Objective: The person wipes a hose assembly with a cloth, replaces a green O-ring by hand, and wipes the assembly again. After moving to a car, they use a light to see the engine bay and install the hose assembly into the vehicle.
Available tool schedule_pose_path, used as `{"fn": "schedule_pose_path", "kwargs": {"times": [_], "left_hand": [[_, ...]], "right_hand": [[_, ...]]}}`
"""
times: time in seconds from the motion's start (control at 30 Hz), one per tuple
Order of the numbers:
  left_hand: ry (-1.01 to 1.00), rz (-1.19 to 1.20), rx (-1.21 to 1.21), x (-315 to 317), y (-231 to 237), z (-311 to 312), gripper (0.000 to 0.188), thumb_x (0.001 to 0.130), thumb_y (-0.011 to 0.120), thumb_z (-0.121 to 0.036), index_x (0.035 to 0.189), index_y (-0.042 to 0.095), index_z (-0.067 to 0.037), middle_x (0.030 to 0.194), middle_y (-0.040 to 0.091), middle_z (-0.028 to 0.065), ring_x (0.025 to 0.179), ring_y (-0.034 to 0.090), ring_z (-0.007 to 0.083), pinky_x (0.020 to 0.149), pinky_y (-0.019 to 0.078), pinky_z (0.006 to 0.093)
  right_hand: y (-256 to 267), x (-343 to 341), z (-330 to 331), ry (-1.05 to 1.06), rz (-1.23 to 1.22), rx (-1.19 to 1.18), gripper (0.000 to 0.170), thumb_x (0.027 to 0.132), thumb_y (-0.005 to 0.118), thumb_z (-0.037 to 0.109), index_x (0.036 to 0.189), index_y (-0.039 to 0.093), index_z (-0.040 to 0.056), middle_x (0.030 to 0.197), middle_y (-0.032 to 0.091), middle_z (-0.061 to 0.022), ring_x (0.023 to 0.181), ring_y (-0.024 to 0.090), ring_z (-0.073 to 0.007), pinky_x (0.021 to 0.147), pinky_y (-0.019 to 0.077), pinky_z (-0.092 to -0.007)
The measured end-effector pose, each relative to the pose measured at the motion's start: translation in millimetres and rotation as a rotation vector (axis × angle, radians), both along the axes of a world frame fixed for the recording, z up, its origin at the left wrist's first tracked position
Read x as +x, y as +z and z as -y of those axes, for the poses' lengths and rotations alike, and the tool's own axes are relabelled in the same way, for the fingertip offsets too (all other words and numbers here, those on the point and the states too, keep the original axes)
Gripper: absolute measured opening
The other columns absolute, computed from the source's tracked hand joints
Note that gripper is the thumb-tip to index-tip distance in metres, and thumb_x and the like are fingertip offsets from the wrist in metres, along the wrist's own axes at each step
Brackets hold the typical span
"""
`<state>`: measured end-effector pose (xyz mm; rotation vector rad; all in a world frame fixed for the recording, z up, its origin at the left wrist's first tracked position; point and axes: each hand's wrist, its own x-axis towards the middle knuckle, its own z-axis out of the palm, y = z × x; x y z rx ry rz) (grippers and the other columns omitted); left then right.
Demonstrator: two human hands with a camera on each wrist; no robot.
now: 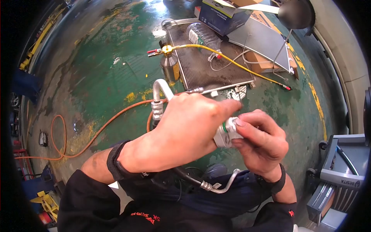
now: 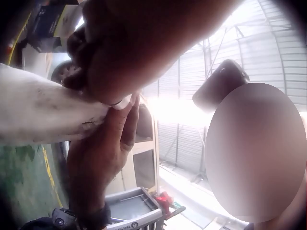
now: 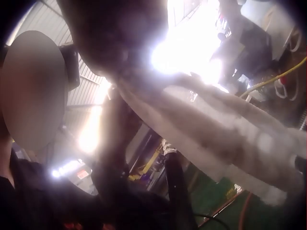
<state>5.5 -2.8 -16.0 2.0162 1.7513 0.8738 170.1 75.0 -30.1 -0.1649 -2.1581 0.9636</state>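
Note:
A silver metal fitting (image 1: 222, 140) with a green ring is held between the two hands in the head view. The left hand (image 1: 181, 129) grips it from the left, index finger extended over it; its other fingers are mostly hidden. Thumb and fingers of the right hand (image 1: 264, 141) pinch the fitting's right end. Behind the left hand stands a bent silver pipe (image 1: 157, 91), and a black hose (image 1: 185, 174) with another bent metal end hangs below. In the left wrist view the left hand (image 2: 129, 48) touches the right hand (image 2: 103, 155) at the fingertips. The right wrist view is dark and blurred.
On the green floor (image 1: 100, 69) lie a finned radiator panel (image 1: 216, 73), a clear bottle (image 1: 205, 34), a metal canister (image 1: 170, 67) with a yellow hose, and an orange hose (image 1: 112, 120). A blue box (image 1: 224, 17) is at the top; a grey tool cart (image 1: 342, 162) stands right.

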Motion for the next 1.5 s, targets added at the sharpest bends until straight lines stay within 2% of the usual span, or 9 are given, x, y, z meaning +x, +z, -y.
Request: {"fn": "schedule_pose_path", "kwargs": {"times": [0.6,0.67,0.77,0.87,1.0,1.13,1.2,1.23,1.5], "left_hand": [[-0.023,-0.167,0.034,3.1,3.2,5.0,0.052,0.064,0.066,-0.014,0.113,0.054,-0.003,0.066,0.062,0.0088,0.058,0.061,0.0285,0.048,0.0442,0.0371],[-0.014,-0.194,0.058,4.6,2.5,4.3,0.047,0.063,0.066,-0.014,0.108,0.055,-0.004,0.065,0.061,0.0072,0.057,0.060,0.0288,0.047,0.0433,0.0379],[-0.001,-0.226,0.122,7.2,0.7,3.9,0.042,0.061,0.066,-0.016,0.101,0.056,-0.006,0.061,0.058,0.0052,0.053,0.058,0.0280,0.045,0.0420,0.0375],[0.025,-0.249,0.201,8.8,0.7,6.3,0.037,0.061,0.065,-0.017,0.095,0.057,-0.007,0.057,0.055,0.0039,0.050,0.056,0.0261,0.044,0.0414,0.0356],[0.041,-0.246,0.302,10.0,-0.6,10.6,0.043,0.063,0.064,-0.017,0.103,0.058,-0.005,0.057,0.055,0.0034,0.049,0.056,0.0233,0.044,0.0414,0.0339],[0.101,-0.293,0.242,4.7,0.1,6.8,0.047,0.064,0.064,-0.017,0.108,0.056,-0.003,0.060,0.058,0.0044,0.050,0.058,0.0235,0.044,0.0421,0.0338],[0.064,-0.266,0.223,1.7,0.0,6.4,0.048,0.064,0.065,-0.016,0.109,0.056,-0.002,0.063,0.060,0.0056,0.052,0.059,0.0241,0.044,0.0428,0.0340],[0.048,-0.259,0.183,1.3,-0.6,7.0,0.048,0.066,0.066,-0.016,0.110,0.055,-0.003,0.065,0.061,0.0063,0.054,0.060,0.0257,0.045,0.0433,0.0350],[-0.113,-0.132,0.089,-3.4,-1.2,9.2,0.046,0.066,0.067,-0.017,0.108,0.055,-0.005,0.060,0.060,0.0112,0.056,0.060,0.0295,0.047,0.0445,0.0376]], "right_hand": [[59.7,-4.6,2.1,0.056,0.199,0.613,0.017,0.063,0.068,-0.007,0.077,0.060,-0.0040,0.073,0.061,-0.0139,0.056,0.056,-0.0236,0.047,0.0450,-0.0310],[71.7,-7.2,2.0,0.071,0.266,0.537,0.017,0.061,0.066,-0.010,0.074,0.058,-0.0027,0.071,0.059,-0.0127,0.057,0.056,-0.0214,0.049,0.0438,-0.0292],[83.4,-9.2,-5.4,0.036,0.548,-0.034,0.021,0.061,0.060,-0.013,0.077,0.054,0.0001,0.069,0.054,-0.0069,0.066,0.054,-0.0129,0.060,0.0420,-0.0227],[72.2,-14.6,-4.1,-0.002,0.354,-0.564,0.028,0.066,0.068,-0.007,0.085,0.047,0.0003,0.072,0.048,0.0012,0.066,0.053,-0.0087,0.061,0.0419,-0.0194],[80.4,-14.1,-12.2,0.108,0.573,-1.098,0.028,0.068,0.073,-0.001,0.083,0.048,0.0013,0.071,0.049,0.0015,0.066,0.053,-0.0065,0.060,0.0416,-0.0172],[74.9,-8.0,-0.9,-0.137,0.553,-0.867,0.027,0.067,0.077,0.005,0.083,0.055,0.0008,0.076,0.060,-0.0054,0.066,0.056,-0.0085,0.057,0.0426,-0.0188],[61.3,-1.2,-6.8,0.006,0.345,0.159,0.022,0.066,0.076,0.003,0.080,0.059,-0.0007,0.078,0.062,-0.0105,0.065,0.058,-0.0156,0.057,0.0448,-0.0224],[66.1,-0.3,-4.1,0.031,0.350,0.294,0.023,0.065,0.074,0.001,0.083,0.062,-0.0027,0.083,0.062,-0.0143,0.064,0.058,-0.0221,0.058,0.0466,-0.0269],[75.4,-2.3,-10.3,0.238,0.278,1.027,0.029,0.057,0.068,-0.001,0.086,0.063,-0.0047,0.091,0.061,-0.0176,0.068,0.055,-0.0233,0.052,0.0439,-0.0308]]}}
